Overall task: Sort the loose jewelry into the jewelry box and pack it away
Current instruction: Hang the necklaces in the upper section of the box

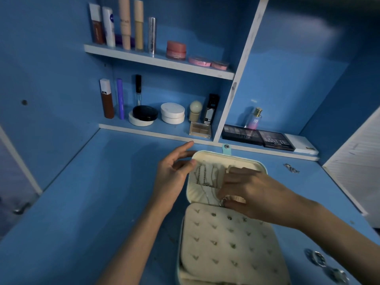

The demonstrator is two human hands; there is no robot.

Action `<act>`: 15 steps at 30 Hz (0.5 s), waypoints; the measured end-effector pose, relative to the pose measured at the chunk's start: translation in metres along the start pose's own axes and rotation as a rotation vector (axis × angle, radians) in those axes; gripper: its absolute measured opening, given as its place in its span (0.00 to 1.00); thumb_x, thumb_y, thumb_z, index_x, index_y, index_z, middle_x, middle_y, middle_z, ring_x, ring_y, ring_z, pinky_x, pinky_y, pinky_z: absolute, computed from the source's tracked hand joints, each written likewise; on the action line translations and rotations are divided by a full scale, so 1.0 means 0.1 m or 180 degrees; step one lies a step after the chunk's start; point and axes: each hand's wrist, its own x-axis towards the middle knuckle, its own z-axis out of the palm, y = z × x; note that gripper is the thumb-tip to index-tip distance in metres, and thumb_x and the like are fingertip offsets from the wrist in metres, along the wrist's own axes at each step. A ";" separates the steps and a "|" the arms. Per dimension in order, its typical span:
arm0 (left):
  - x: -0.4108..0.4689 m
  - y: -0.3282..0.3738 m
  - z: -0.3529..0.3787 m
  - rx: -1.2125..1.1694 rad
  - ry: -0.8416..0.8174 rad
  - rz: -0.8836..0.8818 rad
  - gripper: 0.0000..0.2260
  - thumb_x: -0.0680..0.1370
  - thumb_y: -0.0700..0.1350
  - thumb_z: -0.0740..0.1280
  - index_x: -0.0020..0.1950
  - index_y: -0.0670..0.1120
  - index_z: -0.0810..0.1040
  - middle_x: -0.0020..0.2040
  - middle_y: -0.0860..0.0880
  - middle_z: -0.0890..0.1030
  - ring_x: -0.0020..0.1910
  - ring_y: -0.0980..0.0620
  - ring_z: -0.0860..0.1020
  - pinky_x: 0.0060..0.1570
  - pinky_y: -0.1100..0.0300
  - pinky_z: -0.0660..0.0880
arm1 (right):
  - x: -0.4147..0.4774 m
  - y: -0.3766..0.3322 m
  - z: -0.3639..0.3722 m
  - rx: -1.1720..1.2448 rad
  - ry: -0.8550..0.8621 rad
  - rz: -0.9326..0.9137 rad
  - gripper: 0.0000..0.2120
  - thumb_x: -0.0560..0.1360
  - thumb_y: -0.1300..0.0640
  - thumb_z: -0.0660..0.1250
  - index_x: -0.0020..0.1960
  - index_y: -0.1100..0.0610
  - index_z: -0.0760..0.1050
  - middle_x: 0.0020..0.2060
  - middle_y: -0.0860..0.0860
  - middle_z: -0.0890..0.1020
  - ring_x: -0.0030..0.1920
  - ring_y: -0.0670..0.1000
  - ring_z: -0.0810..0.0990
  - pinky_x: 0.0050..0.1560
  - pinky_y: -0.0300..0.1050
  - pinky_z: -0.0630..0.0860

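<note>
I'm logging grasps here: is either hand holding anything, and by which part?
The right hand pinches a small silver piece over the jewelry box; by which part cannot be told. The left hand holds nothing, open beside the box's rim.

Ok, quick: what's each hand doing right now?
Left hand: open, at the cream jewelry box rim.
Right hand: pinching a small silver jewelry piece.
</note>
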 end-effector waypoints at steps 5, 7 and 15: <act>0.00 0.00 0.00 -0.0008 0.0003 -0.0010 0.19 0.76 0.33 0.66 0.55 0.56 0.78 0.47 0.54 0.82 0.44 0.64 0.81 0.42 0.71 0.75 | 0.05 -0.02 -0.07 0.0459 0.0006 0.0294 0.02 0.71 0.53 0.70 0.43 0.48 0.78 0.40 0.41 0.77 0.44 0.41 0.72 0.44 0.36 0.71; 0.01 0.00 0.00 -0.0011 -0.0004 -0.0029 0.19 0.76 0.32 0.66 0.55 0.56 0.78 0.46 0.55 0.83 0.44 0.63 0.81 0.42 0.71 0.75 | 0.12 -0.03 -0.11 0.0737 0.0251 0.0524 0.01 0.71 0.53 0.70 0.43 0.48 0.79 0.38 0.41 0.77 0.41 0.42 0.73 0.43 0.45 0.76; 0.01 -0.01 0.01 -0.0034 0.0030 -0.0033 0.19 0.76 0.31 0.65 0.54 0.55 0.79 0.46 0.54 0.83 0.45 0.62 0.81 0.44 0.69 0.76 | 0.34 -0.13 -0.08 0.0929 0.0852 0.1334 0.03 0.73 0.57 0.68 0.45 0.49 0.79 0.37 0.44 0.76 0.36 0.44 0.71 0.40 0.44 0.72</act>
